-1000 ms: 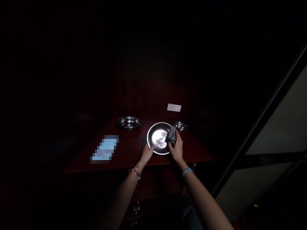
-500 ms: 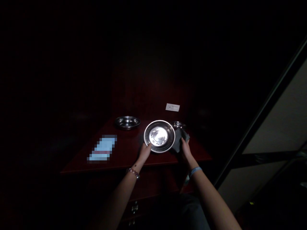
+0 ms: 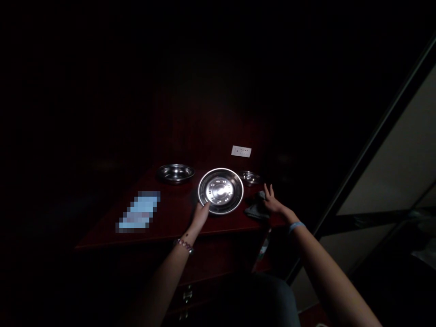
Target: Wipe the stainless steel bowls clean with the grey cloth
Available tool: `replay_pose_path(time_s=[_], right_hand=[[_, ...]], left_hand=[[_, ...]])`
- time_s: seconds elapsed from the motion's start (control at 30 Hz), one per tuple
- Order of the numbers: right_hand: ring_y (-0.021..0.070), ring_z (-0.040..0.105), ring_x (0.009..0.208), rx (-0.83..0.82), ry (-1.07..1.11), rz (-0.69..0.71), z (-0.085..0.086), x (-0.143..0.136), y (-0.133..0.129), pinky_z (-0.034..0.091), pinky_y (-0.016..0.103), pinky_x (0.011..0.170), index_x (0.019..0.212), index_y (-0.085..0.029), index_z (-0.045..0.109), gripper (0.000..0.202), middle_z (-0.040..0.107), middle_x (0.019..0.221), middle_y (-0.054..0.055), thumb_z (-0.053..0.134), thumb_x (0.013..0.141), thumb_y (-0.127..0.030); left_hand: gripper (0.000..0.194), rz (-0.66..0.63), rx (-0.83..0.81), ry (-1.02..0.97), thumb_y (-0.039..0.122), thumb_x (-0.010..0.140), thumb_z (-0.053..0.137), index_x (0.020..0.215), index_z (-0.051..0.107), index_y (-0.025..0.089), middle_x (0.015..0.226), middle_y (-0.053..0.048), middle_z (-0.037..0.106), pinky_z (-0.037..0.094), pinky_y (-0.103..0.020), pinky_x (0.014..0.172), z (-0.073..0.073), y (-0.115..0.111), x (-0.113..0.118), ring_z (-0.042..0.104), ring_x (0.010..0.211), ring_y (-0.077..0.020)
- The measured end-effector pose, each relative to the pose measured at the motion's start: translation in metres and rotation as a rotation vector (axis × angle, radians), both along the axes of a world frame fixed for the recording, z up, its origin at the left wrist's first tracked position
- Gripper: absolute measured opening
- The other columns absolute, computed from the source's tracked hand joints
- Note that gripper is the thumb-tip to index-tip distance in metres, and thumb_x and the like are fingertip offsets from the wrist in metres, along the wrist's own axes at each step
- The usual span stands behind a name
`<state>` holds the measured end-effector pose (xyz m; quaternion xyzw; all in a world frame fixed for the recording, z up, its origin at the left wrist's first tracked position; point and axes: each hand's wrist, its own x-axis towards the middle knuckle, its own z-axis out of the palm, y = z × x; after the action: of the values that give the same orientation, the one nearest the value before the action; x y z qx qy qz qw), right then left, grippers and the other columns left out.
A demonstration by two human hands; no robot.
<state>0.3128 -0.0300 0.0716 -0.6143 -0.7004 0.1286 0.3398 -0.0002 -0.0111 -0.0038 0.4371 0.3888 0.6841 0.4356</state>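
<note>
My left hand [image 3: 200, 214] grips the lower left rim of a shiny stainless steel bowl [image 3: 220, 191], thumb over the edge. The bowl is tilted so its inside faces me, with marks ringed around its bottom. To its right, a dark grey cloth [image 3: 258, 206] lies crumpled on the desk. My right hand [image 3: 272, 202] is at the cloth's right side with its fingers spread; whether it still touches the cloth is hard to see. A second steel bowl [image 3: 175, 174] sits at the back left, and a smaller steel bowl [image 3: 250, 177] stands behind the cloth.
The dark red desk [image 3: 170, 213] has a blurred pale blue item [image 3: 139, 211] at its left. A white wall socket [image 3: 241, 151] is on the back panel. Drawer handles [image 3: 187, 294] show below the front edge. A dark-framed panel [image 3: 402, 159] slants along the right.
My right hand has moved right, away from the bowl, and its fingers have opened off the cloth, which now lies lower on the desk. My left hand still holds the bowl.
</note>
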Motion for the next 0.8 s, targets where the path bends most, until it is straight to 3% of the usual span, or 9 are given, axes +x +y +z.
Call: replay_pose_path(time_s=[0.07,0.1,0.23,0.3,0.37,0.47,0.6,0.73,0.8], right_hand=[[0.039,0.039,0.139,0.138,-0.164,-0.061,0.01,-0.001,-0.001,0.04,0.054,0.108,0.157,-0.014,0.024,0.085,0.004,0.166,0.019,0.055,0.078,-0.015],[0.0398,0.038,0.14,0.219,-0.239,-0.117,0.015,-0.002,-0.003,0.04,0.054,0.108,0.157,-0.016,0.024,0.082,0.004,0.166,0.018,0.053,0.08,-0.015],[0.0378,0.048,0.128,0.443,-0.463,-0.279,0.024,-0.013,-0.011,0.042,0.053,0.103,0.158,-0.022,0.023,0.07,0.034,0.156,0.019,0.039,0.091,-0.013],[0.0335,0.053,0.122,0.398,-0.576,-0.135,0.014,-0.023,-0.015,0.041,0.05,0.104,0.157,-0.027,0.028,0.068,0.049,0.145,0.015,0.037,0.092,-0.01],[0.0283,0.055,0.119,0.296,-0.683,0.13,-0.004,-0.032,-0.02,0.04,0.045,0.106,0.154,-0.033,0.034,0.069,0.058,0.136,0.01,0.039,0.09,-0.006],[0.0234,0.056,0.12,0.169,-0.716,0.346,-0.033,-0.041,-0.026,0.043,0.038,0.105,0.157,-0.035,0.023,0.077,0.058,0.138,0.006,0.044,0.088,-0.007],[0.0264,0.05,0.129,0.139,-0.58,0.251,-0.057,-0.037,-0.027,0.042,0.039,0.106,0.16,-0.019,0.013,0.086,0.054,0.144,0.012,0.053,0.084,-0.013],[0.0291,0.047,0.134,0.086,-0.552,0.201,-0.065,-0.025,-0.022,0.037,0.045,0.112,0.149,-0.021,0.044,0.066,0.049,0.15,0.01,0.057,0.084,-0.018],[0.0288,0.046,0.135,0.053,-0.531,0.213,-0.068,-0.021,-0.02,0.036,0.044,0.113,0.144,-0.021,0.051,0.061,0.05,0.151,0.009,0.055,0.084,-0.018]], left_hand=[[0.035,0.001,0.001,-0.003,0.016,0.081,0.062,0.116,0.068,0.015,0.125,-0.011,0.07,0.04,-0.042,0.113,0.0,0.0,0.0,0.061,0.124,-0.0254],[0.034,0.001,0.001,-0.004,0.016,0.081,0.062,0.115,0.068,0.015,0.124,-0.011,0.07,0.04,-0.042,0.113,0.0,0.001,0.0,0.061,0.123,-0.0253],[0.03,0.008,-0.017,-0.015,0.016,0.081,0.062,0.11,0.069,0.014,0.121,-0.012,0.071,0.041,-0.042,0.111,-0.002,0.004,-0.001,0.062,0.121,-0.0255],[0.03,0.025,-0.03,-0.032,0.016,0.08,0.062,0.11,0.069,0.014,0.119,-0.012,0.072,0.041,-0.043,0.111,-0.005,0.007,-0.002,0.062,0.12,-0.0257],[0.031,0.055,-0.045,-0.051,0.017,0.079,0.062,0.11,0.068,0.014,0.117,-0.012,0.072,0.041,-0.044,0.111,-0.008,0.01,-0.004,0.063,0.119,-0.0253],[0.033,0.079,-0.077,-0.08,0.02,0.079,0.062,0.111,0.067,0.014,0.115,-0.011,0.072,0.042,-0.042,0.109,-0.012,0.014,-0.005,0.063,0.117,-0.024],[0.037,0.068,-0.101,-0.115,0.022,0.078,0.062,0.114,0.066,0.015,0.113,-0.011,0.072,0.044,-0.042,0.107,-0.015,0.016,-0.005,0.064,0.116,-0.0241],[0.037,0.077,-0.089,-0.119,0.022,0.077,0.064,0.113,0.067,0.015,0.117,-0.011,0.071,0.041,-0.043,0.11,-0.017,0.019,-0.004,0.062,0.118,-0.0247],[0.035,0.07,-0.076,-0.121,0.022,0.077,0.064,0.111,0.067,0.015,0.117,-0.012,0.071,0.04,-0.044,0.111,-0.018,0.02,-0.004,0.062,0.119,-0.0249]])
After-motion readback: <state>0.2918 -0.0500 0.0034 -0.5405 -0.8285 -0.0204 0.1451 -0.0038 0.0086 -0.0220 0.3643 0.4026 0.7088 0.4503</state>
